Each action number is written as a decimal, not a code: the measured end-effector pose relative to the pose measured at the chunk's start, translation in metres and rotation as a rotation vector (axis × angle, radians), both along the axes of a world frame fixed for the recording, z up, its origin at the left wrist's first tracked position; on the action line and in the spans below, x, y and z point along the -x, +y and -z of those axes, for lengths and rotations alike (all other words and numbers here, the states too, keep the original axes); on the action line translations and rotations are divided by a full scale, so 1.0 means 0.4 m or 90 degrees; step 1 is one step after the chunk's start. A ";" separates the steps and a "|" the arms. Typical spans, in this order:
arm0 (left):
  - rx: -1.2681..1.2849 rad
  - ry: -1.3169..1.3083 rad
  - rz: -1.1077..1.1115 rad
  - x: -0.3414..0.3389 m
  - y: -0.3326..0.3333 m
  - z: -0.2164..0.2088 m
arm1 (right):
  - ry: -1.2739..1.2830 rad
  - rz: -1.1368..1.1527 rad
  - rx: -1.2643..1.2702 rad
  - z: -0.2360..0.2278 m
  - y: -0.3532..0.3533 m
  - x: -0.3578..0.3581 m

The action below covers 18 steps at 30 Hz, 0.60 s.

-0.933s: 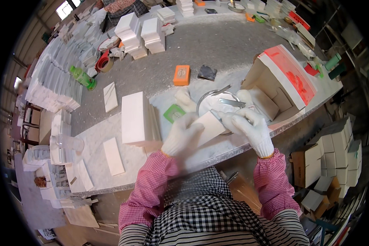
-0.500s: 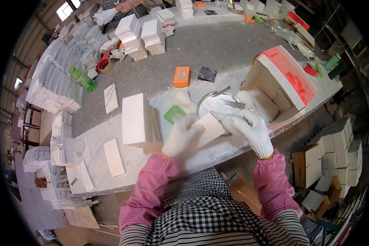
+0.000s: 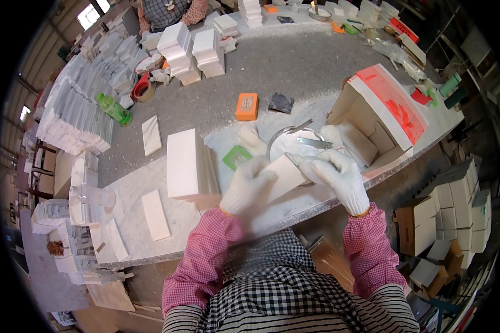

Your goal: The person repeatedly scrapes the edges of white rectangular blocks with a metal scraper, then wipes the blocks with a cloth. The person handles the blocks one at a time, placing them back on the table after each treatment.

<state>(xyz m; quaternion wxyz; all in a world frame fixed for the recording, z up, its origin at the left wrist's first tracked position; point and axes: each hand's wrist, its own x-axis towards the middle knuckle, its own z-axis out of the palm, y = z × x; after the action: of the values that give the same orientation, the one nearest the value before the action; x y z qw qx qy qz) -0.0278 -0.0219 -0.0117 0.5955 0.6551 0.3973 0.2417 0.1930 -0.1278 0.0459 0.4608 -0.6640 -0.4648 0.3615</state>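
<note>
My left hand (image 3: 248,186), in a white knit glove, is closed around a slim white rectangular tile (image 3: 286,176) held tilted above the table's near edge. At the tile's far right end, my right hand (image 3: 337,176), gloved likewise, has its fingers pinched together. A small dark edge shows by those fingertips; what they hold is hidden. Just behind the tile stands a round metal bowl (image 3: 272,147) of white powder or paste, with a metal blade (image 3: 315,143) lying across it. A green block (image 3: 236,157) and a crumpled white cloth (image 3: 251,139) lie beside my left hand.
A stack of white tiles (image 3: 184,164) stands left of my hands, with a single tile (image 3: 156,215) nearby. An open cardboard box (image 3: 339,105) sits right. Beyond are an orange box (image 3: 246,106), a green bottle (image 3: 114,109) and a co-worker (image 3: 169,12) behind more stacks.
Across the table the co-worker has shifted, and their white-gloved hand no longer shows above the stacks. My two hands and the tile keep nearly the same place.
</note>
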 end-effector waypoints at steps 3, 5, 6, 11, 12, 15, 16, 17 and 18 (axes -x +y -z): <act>-0.009 0.002 0.000 0.002 0.002 0.000 | 0.018 -0.004 0.005 0.008 0.001 -0.005; -0.006 0.003 -0.006 0.000 0.000 -0.006 | 0.035 0.017 0.007 0.014 -0.001 -0.006; -0.003 0.002 -0.013 -0.003 -0.003 -0.008 | 0.044 0.027 0.008 0.016 -0.001 -0.006; -0.008 0.007 -0.020 -0.004 -0.007 -0.012 | -0.040 0.063 -0.075 0.038 0.020 -0.014; -0.009 0.009 -0.020 -0.005 -0.007 -0.011 | -0.076 0.068 -0.087 0.051 0.030 -0.024; -0.025 0.014 -0.015 -0.009 -0.011 -0.028 | -0.003 0.095 -0.127 0.055 0.075 -0.016; -0.035 0.016 -0.016 -0.006 -0.012 -0.035 | -0.042 0.092 -0.121 0.062 0.096 -0.014; -0.033 0.024 -0.008 -0.002 -0.009 -0.034 | -0.082 0.092 -0.115 0.073 0.117 -0.015; -0.031 0.032 0.000 0.003 -0.005 -0.029 | -0.122 0.092 -0.109 0.085 0.138 -0.016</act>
<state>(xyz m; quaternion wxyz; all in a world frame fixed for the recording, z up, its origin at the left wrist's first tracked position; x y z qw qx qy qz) -0.0292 -0.0238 -0.0001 0.5694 0.6751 0.4061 0.2346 0.1992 -0.0725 0.0120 0.4938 -0.6856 -0.4870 0.2213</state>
